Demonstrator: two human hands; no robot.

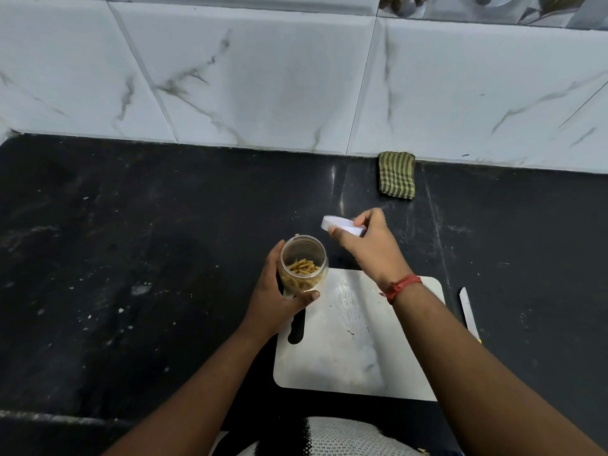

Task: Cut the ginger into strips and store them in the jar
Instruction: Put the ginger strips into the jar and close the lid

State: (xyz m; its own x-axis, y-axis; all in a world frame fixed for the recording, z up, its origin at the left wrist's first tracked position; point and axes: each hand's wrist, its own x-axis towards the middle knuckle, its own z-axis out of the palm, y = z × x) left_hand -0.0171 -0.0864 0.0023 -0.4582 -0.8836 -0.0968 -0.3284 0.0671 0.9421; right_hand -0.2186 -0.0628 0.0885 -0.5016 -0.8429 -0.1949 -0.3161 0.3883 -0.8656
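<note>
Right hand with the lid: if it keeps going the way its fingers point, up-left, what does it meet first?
Probably nothing close: the right hand holds the white lid above and right of the open jar, so its line passes bare black counter. Depth unclear.

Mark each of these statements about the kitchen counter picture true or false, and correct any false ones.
1. The left hand holds the jar. True.
2. The jar is sealed with its lid. False: the jar is open; the right hand holds the lid beside it.
3. Ginger strips lie inside the jar. True.
4. The knife lies on the cutting board. False: it lies on the counter, right of the board.
5. A striped cloth sits by the wall. True.
</note>
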